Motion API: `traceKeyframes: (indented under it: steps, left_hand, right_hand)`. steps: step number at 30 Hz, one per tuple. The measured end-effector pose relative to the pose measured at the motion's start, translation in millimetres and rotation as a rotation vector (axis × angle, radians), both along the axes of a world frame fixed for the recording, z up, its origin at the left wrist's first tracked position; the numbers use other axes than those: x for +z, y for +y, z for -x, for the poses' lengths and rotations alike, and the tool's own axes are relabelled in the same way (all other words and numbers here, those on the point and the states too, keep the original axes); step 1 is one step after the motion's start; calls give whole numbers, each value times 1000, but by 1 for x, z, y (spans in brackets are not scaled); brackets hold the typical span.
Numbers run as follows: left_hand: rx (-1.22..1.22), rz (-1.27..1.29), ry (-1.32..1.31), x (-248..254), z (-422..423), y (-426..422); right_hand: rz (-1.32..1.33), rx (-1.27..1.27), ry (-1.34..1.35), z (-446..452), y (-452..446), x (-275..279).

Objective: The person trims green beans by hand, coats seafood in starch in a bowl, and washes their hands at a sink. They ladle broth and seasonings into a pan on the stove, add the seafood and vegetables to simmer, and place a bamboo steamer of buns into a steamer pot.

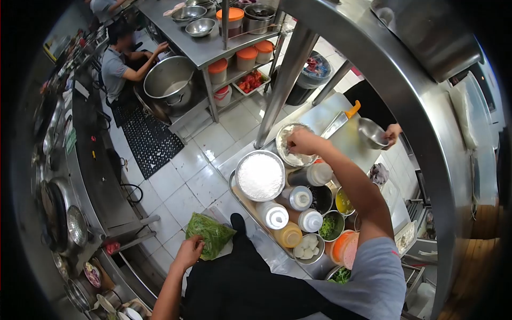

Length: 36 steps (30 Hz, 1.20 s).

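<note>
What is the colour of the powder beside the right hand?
The powder is white, clearest in head view.

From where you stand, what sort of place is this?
Most likely a commercial kitchen: there's a very large metal pot, capped bottles crowded together, and a bag of greens.

The right hand (308, 142) blurred over the bowl (278, 143), so its grip could not be told. A steel frame (421, 112) hid most of one co-worker (370, 98); the top edge cut off another person (103, 6).
</note>
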<state>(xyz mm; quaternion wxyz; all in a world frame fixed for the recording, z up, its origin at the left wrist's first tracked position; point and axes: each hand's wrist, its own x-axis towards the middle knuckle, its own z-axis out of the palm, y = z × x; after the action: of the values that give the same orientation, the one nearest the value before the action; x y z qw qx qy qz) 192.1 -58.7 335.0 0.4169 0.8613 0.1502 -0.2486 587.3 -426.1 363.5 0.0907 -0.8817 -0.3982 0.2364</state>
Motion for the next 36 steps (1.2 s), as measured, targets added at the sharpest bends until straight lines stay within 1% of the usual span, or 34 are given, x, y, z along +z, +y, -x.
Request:
traceKeyframes:
  steps: [1, 2, 4, 6, 8, 9, 11, 12, 14, 15, 16, 18, 19, 21, 22, 24, 25, 26, 28, 29, 30, 32, 34, 36]
  left_hand:
    - [-27, -4, 20, -1, 1, -1]
    - [-56, -6, 37, -2, 1, -1]
    - [-27, 11, 33, -2, 1, 1]
    - [-7, 28, 28, -4, 3, 4]
    - [5, 2, 57, -9, 4, 11]
    - [5, 3, 55, -9, 3, 15]
    - [-8, -79, 69, -8, 4, 19]
    - [-6, -77, 69, -7, 5, 20]
    - [-16, -104, 94, -6, 6, 22]
    - [-17, -105, 93, -6, 5, 22]
    - [-16, -108, 119, -6, 6, 21]
    - [-6, -110, 144, -9, 8, 21]
    - [11, -97, 145, -13, 11, 22]
    - [19, -79, 150, -17, 17, 23]
    - [30, -67, 144, -19, 19, 25]
    - [46, -45, 134, -17, 19, 24]
    - [58, -54, 160, -10, 18, 23]
    - [68, -68, 187, -6, 18, 23]
    - [73, -67, 188, -11, 23, 26]
    - [78, -67, 189, -14, 26, 27]
    - [79, -67, 189, -15, 27, 28]
    - [94, -58, 205, -16, 29, 29]
    - [105, -54, 209, -21, 33, 31]
    - [118, -51, 215, -28, 39, 35]
  right_hand:
    - [64, -41, 159, -2, 1, 16]
    - [66, -40, 161, -3, -1, 26]
    - [-61, -147, 176, -5, -6, 43]
    - [-60, -187, 148, -2, -9, 50]
    - [-51, -163, -135, 5, -15, 47]
    - [-49, -164, -137, 6, -15, 54]
    - [-40, -80, -194, 5, -16, 71]
    - [-38, -77, -193, 5, -14, 70]
    - [-82, -99, 476, 6, -10, 59]
    - [10, -142, 648, 9, -5, 52]
    - [89, -43, 612, 11, -2, 42]
    - [182, -153, 716, 7, 4, 35]
    - [184, -148, 716, 4, 5, 32]
    - [280, 109, 368, -3, 2, 28]
    - [281, 104, 370, -5, -1, 29]
    - [106, -81, 185, -12, -9, 37]
    - [67, -31, 45, -14, -15, 40]
    - [68, -28, 46, -16, -20, 35]
    - [0, 125, -129, -10, -22, 31]
    - [63, 135, -125, -3, -26, 30]
    - [63, 136, -125, 2, -27, 24]
    - [-50, 195, -364, 6, -30, 5]
    - [-54, 221, -404, 5, -31, 4]
    - [-205, 48, -189, 3, -32, 9]
